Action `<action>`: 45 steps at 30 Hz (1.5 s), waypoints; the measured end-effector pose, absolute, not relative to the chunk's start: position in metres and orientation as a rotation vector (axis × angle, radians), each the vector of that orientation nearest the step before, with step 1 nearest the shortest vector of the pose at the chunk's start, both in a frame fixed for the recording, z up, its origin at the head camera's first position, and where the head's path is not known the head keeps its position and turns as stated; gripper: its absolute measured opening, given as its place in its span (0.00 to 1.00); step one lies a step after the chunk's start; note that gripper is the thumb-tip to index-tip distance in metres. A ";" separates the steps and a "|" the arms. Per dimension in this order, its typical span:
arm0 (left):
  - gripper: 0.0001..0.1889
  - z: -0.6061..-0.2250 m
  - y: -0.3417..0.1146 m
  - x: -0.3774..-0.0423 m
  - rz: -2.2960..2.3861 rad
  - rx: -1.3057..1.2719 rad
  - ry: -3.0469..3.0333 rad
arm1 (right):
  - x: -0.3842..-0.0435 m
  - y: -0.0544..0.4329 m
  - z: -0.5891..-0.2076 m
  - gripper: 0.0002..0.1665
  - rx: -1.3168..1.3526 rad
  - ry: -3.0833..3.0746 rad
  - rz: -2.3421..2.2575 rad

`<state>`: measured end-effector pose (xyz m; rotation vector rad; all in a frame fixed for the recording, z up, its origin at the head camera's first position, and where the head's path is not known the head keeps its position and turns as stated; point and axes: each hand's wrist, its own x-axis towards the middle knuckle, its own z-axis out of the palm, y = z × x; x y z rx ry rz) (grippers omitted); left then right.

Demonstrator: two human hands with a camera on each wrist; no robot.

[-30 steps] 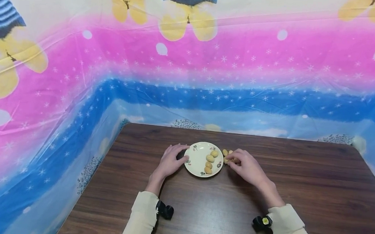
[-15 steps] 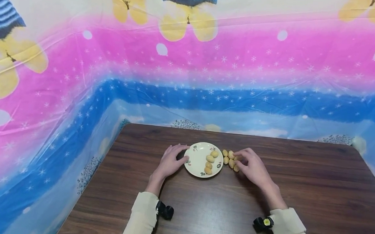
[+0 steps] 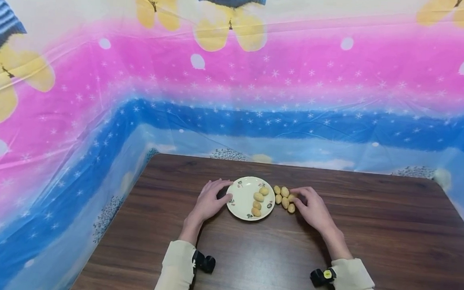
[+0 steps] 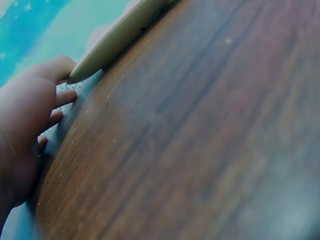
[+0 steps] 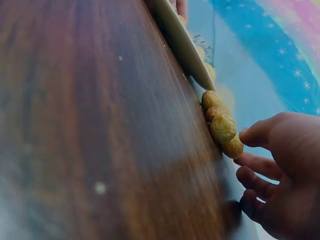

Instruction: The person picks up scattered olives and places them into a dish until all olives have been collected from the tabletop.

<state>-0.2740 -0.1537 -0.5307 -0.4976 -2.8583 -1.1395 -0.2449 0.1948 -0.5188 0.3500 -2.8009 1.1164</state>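
Brown bench [image 3: 245,261], frame ctr, has L grip [image 3: 211,198] spread at plate [image 3: 239,201], R grip [image 3: 313,210] at tan lumps [image 3: 285,203] (can't tell if pinching), prob. light, firm, rolly: hold mid-sides.

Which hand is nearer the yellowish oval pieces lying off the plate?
Right. The right hand is at the right edge of those pieces; the left hand is across the plate, at its left rim.

wood-grain table [image 3: 256,262], printed backdrop [image 3: 259,84] (pink and blue)
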 end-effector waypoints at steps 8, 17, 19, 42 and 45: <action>0.24 -0.534 -0.156 -0.272 -1.151 -0.476 -2.842 | -0.249 0.193 -0.521 0.17 0.303 -2.835 1.102; 0.24 -0.533 -0.158 -0.270 -1.175 -0.475 -2.832 | -0.249 0.192 -0.520 0.14 0.256 -2.826 1.119; 0.24 -0.533 -0.159 -0.269 -1.176 -0.472 -2.838 | -0.248 0.192 -0.519 0.14 0.252 -2.823 1.122; 0.24 -0.531 -0.157 -0.274 -1.130 -0.513 -2.847 | -0.239 0.164 -0.497 0.13 0.405 -2.727 1.113; 0.24 -0.531 -0.156 -0.274 -1.131 -0.506 -2.848 | -0.241 0.156 -0.496 0.12 0.456 -2.718 1.107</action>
